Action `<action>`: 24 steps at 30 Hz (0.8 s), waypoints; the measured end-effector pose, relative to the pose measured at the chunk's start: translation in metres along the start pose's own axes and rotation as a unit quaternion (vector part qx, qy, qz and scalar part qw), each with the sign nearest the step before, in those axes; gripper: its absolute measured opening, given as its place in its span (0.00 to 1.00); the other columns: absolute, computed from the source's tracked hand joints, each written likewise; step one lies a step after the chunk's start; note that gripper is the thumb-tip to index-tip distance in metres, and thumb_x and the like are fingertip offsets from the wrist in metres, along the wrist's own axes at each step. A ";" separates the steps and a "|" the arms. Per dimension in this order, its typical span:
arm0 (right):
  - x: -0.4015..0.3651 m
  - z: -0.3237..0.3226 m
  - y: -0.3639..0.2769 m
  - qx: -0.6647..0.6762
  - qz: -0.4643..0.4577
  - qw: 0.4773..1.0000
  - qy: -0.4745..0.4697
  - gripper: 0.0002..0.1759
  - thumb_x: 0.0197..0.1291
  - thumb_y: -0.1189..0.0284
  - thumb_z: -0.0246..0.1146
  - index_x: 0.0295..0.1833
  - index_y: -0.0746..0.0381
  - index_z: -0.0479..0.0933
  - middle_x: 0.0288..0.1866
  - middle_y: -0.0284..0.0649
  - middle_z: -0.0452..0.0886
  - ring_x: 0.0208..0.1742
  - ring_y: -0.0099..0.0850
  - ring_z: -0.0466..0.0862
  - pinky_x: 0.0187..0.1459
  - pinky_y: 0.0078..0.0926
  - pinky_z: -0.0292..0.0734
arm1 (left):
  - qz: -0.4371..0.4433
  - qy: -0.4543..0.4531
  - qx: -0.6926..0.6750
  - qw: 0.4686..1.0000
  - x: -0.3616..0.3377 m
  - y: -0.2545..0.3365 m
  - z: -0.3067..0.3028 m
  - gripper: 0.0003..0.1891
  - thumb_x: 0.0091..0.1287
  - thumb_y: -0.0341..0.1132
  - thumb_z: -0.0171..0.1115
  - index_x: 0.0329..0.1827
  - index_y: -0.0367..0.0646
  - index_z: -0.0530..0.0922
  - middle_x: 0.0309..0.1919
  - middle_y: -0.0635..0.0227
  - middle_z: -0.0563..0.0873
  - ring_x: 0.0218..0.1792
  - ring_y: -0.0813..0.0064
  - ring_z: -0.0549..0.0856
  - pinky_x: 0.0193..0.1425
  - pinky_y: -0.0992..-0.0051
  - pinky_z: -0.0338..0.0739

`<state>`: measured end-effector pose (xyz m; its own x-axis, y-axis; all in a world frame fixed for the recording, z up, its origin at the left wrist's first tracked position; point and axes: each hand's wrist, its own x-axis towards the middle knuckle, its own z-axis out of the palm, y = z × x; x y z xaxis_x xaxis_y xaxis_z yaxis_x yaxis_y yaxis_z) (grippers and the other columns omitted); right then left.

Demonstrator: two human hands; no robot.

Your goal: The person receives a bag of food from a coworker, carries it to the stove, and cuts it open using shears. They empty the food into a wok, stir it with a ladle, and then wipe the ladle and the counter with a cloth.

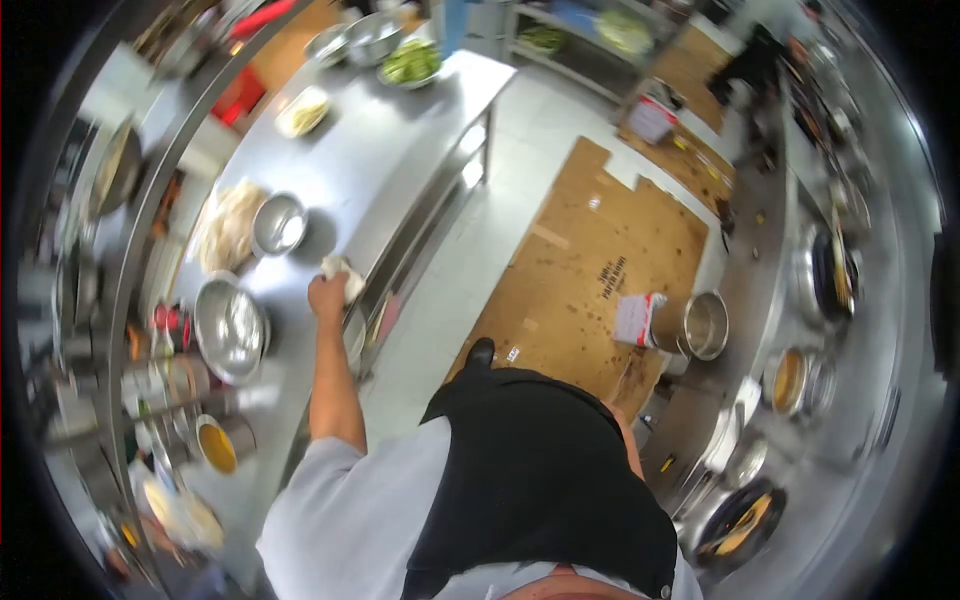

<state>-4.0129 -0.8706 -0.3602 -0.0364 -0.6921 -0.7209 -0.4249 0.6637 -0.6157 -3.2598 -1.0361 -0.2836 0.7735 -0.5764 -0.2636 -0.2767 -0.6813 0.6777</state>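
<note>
My left arm reaches out to the left, and my left hand (325, 297) is closed around a bunched white cloth (346, 279). The cloth rests at the near edge of the steel table (370, 185). Beyond that hand stands a small metal bowl (280, 224), and to its left a large metal bowl (231, 328). A pale crumpled plastic bag (230, 225) lies beside the small bowl. Of my right arm only a strip of skin shows beside the black apron (540, 460); the hand itself is hidden.
Cardboard (570, 260) covers the floor ahead, with a metal pot (705, 325) at its right. A counter on the right holds a dark pan (738, 525) and several pots. A bowl of chopped greens (410, 65) stands at the table's far end. Overhead runs a shelf rail (150, 200).
</note>
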 end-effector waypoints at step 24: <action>-0.429 -0.338 0.296 0.158 0.273 0.768 0.558 0.76 0.55 0.32 0.76 0.90 0.71 0.47 0.84 0.68 0.67 0.84 0.57 0.71 0.82 0.45 0.69 | 0.202 -0.871 0.097 0.436 -0.871 0.215 0.355 0.17 0.73 0.28 0.70 0.64 0.38 0.81 0.43 0.66 0.89 0.42 0.69 0.91 0.44 0.65 0.89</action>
<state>-4.4288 -0.4737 -0.1257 -0.9577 0.0188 -0.2871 0.1643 0.8548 -0.4922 -4.1951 -0.8411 -0.1515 -0.9225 -0.0193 -0.3855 -0.3636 -0.2922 0.8846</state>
